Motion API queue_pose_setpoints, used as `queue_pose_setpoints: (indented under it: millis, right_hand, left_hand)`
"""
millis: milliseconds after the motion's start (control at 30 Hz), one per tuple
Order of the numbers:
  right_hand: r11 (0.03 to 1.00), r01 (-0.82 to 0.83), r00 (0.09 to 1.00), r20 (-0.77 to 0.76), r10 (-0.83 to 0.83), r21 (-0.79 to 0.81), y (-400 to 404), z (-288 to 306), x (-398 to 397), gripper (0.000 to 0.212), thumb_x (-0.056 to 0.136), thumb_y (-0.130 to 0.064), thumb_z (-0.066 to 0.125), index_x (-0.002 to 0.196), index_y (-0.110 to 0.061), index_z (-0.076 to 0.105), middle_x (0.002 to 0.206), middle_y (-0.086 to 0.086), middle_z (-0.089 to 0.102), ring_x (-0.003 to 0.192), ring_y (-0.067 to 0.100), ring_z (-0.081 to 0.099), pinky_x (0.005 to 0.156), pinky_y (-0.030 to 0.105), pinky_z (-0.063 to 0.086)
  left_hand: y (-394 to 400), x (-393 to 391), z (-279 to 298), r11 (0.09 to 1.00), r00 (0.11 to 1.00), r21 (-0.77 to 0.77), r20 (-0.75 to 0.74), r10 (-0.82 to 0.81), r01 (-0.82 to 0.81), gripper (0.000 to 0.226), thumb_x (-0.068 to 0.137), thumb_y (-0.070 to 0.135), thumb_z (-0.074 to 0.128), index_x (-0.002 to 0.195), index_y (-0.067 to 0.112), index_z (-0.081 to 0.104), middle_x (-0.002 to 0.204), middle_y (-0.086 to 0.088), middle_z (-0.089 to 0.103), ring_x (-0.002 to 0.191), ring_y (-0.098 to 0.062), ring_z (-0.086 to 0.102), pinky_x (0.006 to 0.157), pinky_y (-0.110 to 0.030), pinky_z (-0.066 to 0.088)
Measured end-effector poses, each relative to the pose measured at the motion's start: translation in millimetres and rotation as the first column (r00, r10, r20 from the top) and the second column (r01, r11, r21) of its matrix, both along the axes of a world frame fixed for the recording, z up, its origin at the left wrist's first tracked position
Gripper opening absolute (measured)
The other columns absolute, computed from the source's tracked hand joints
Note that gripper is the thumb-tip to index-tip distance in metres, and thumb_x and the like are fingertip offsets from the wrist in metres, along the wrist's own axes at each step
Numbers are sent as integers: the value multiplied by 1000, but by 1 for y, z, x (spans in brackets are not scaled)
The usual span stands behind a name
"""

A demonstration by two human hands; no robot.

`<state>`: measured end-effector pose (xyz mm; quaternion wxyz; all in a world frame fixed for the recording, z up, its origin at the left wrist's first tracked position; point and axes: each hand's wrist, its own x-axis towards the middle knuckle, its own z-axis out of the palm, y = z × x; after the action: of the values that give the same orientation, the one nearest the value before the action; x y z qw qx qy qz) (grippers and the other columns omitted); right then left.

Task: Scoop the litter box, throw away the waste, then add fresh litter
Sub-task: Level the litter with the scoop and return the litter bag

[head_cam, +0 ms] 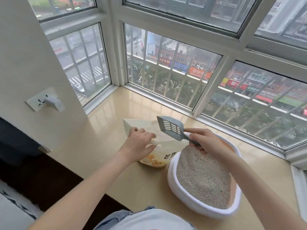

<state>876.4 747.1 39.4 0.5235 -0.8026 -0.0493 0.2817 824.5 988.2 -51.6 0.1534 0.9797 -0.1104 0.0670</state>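
Note:
A white litter box full of grey litter sits on the beige window ledge. Just left of it stands a cream litter bag with orange print, its top open. My left hand grips the bag's top edge. My right hand holds the handle of a grey slotted scoop, raised over the bag's opening and the box's far end. The scoop's slots look empty.
The glossy ledge runs along barred windows at the back and right. A wall with a socket and a plugged-in white device stands at the left. Dark floor lies below the ledge's near edge.

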Motion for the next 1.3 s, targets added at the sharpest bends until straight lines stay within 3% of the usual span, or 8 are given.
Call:
queue_pose_setpoints:
  millis: [300, 533, 667, 767, 1000, 1133, 1233, 1300]
  right_hand:
    - [815, -280, 925, 84, 370, -507, 22, 1, 18, 30, 83, -15, 51, 98, -29, 73, 59, -2, 55, 50, 14, 44, 47, 22, 35]
    - [702, -358, 863, 68, 500, -616, 54, -7, 22, 30, 84, -13, 46, 91, -9, 75, 63, 2, 68, 54, 13, 50, 47, 20, 37]
    - [653, -342, 827, 114, 550, -675, 86, -32, 29, 29, 87, -9, 45, 73, 7, 64, 66, 28, 57, 55, 21, 40, 53, 27, 34]
    - [607, -342, 770, 156, 619, -718, 103, -46, 33, 38, 90, -13, 45, 54, -6, 36, 51, 9, 33, 51, 20, 27, 49, 29, 24]
    - [531, -320, 768, 113, 630, -785, 104, -72, 37, 24, 95, -15, 44, 75, -3, 52, 74, 10, 51, 74, 25, 48, 65, 31, 41]
    - [556, -325, 744, 156, 650, -765, 92, -76, 33, 34, 93, -8, 39, 60, -8, 35, 62, 7, 38, 69, 23, 41, 64, 33, 35]
    - [665, -358, 730, 248, 637, -655, 78, -65, 27, 40, 99, -25, 42, 62, -11, 43, 60, 6, 44, 60, 21, 41, 62, 35, 35]
    - [636, -419, 680, 240, 692, -648, 66, -57, 22, 39, 97, -45, 44, 75, -17, 61, 70, 2, 58, 67, 17, 52, 65, 35, 42]
  left_hand:
    - [5, -50, 0, 995, 993, 15, 68, -101, 100, 10, 75, 18, 79, 70, 21, 71, 66, 12, 66, 69, -18, 61, 86, -33, 29]
    - [2, -65, -7, 991, 990, 68, 80, -118, 113, 9, 83, 25, 72, 75, 23, 72, 71, 12, 67, 75, -17, 61, 91, -33, 33]
    - [4, -61, -4, 990, 989, 57, 73, -131, 127, 10, 79, 24, 76, 71, 23, 71, 68, 12, 66, 72, -17, 61, 88, -36, 47]
    - [5, -59, -5, 988, 986, 64, 89, -144, 139, 11, 80, 24, 75, 70, 23, 71, 66, 11, 65, 71, -17, 61, 85, -33, 43]
    - [9, -56, -8, 989, 983, 49, 109, -146, 141, 10, 79, 24, 76, 71, 23, 71, 66, 12, 65, 71, -18, 61, 79, -31, 30]
    - [11, -53, -12, 987, 981, 57, 115, -158, 152, 12, 75, 23, 80, 69, 25, 70, 64, 13, 63, 69, -16, 60, 78, -29, 29]
    - [11, -47, -13, 988, 978, 52, 138, -154, 148, 12, 74, 25, 80, 70, 24, 69, 65, 14, 63, 70, -16, 59, 78, -29, 29]
    - [17, -42, -13, 988, 979, 39, 133, -152, 148, 12, 73, 28, 80, 76, 23, 70, 69, 13, 64, 74, -18, 60, 77, -29, 29]
